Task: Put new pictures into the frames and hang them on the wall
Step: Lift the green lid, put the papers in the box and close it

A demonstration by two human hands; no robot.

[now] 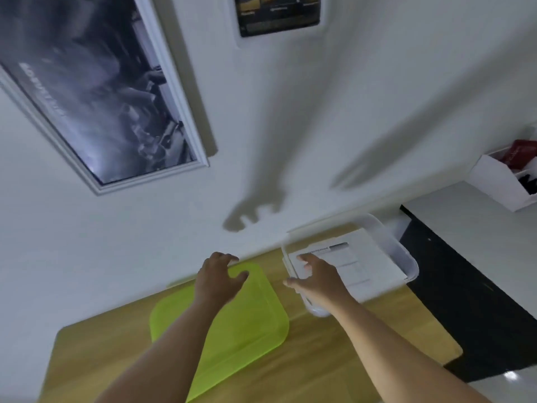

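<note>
- Your wooden table carries a green lid at 6 o'clock. Your left hand hovers over it, fingers loosely curled, holding nothing.
- At 5 o'clock your right hand, fingers spread and empty, is over the clear bin of printed sheets.
- On the white wall, a framed picture hangs at 10 o'clock and a dark poster at 12.

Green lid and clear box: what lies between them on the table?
Head view: only bare wooden table separates the green lid and clear box; the right hand hovers partly over it.
</note>
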